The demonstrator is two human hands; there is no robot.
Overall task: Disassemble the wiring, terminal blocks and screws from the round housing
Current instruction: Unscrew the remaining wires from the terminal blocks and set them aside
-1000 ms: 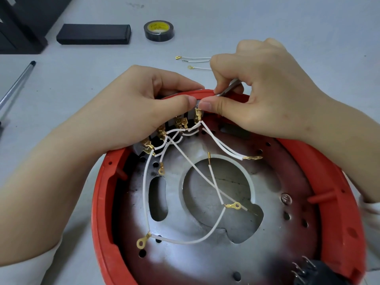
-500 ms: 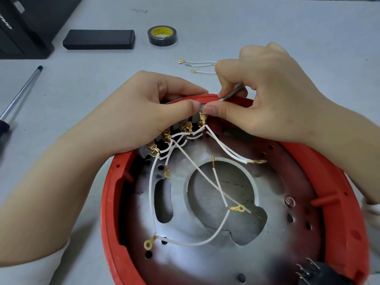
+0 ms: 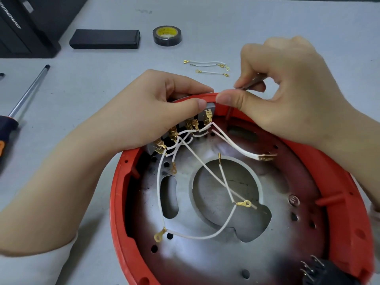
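A round red housing [image 3: 119, 202] with a metal inner plate lies before me. At its far rim sits a grey terminal block [image 3: 209, 106] with brass connectors and white wires [image 3: 197, 157] looping over the plate. My left hand [image 3: 148, 112] grips the block, thumb on top and fingers behind the rim. My right hand [image 3: 287, 93] holds a thin metal tool [image 3: 251, 83] between its fingers, while its thumb presses on the red rim beside the block. The tool's tip is hidden.
Loose white wires [image 3: 207, 67] lie on the grey table beyond the housing. A tape roll [image 3: 167, 36] and a black box [image 3: 104, 42] sit further back. A screwdriver [image 3: 26, 93] lies at the left. A black part with pins [image 3: 316, 270] sits at the housing's near right.
My right hand has lifted slightly from the block, leaving a small gap between the two thumbs. The view has shifted a little; the left hand keeps its hold.
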